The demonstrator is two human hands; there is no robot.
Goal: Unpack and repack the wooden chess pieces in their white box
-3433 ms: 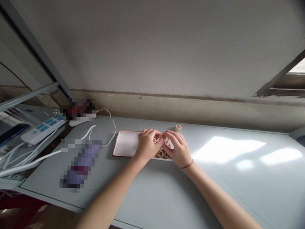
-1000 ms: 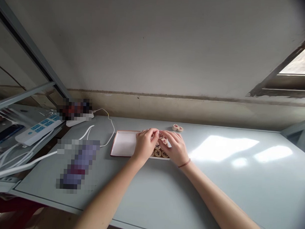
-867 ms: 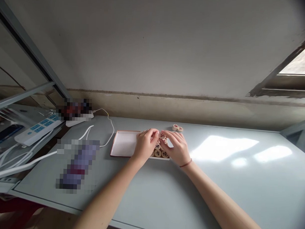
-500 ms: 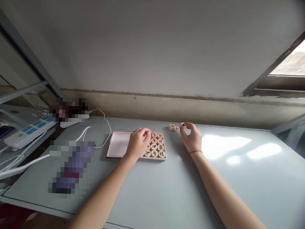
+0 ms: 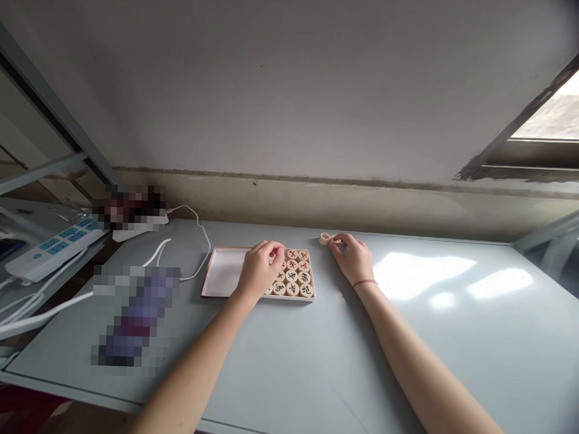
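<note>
A shallow box point(image 5: 223, 275) lies on the desk, its left part bare and its right part filled with rows of round Chinese chess pieces point(image 5: 292, 288), red-marked at the back and black-marked in front. Over the middle of the box is my left hand point(image 5: 258, 270), thumb and fingers pinched together; what they hold, if anything, is hidden. Behind the box to the right, one red-marked chess piece point(image 5: 325, 238) stands on the desk. Right beside it my right hand point(image 5: 357, 262) pinches another chess piece point(image 5: 333, 240), mostly covered by the fingers.
At left lie a white power strip point(image 5: 55, 250), white cables point(image 5: 201, 239) and a blurred purple object point(image 5: 138, 316) on the grey desk point(image 5: 284, 369). A wall point(image 5: 290, 201) runs behind the desk. Sunlight falls on the desk at right.
My right hand has moved left and slightly nearer, from the far-right piece to beside the red-marked one. My left hand has stayed over the box.
</note>
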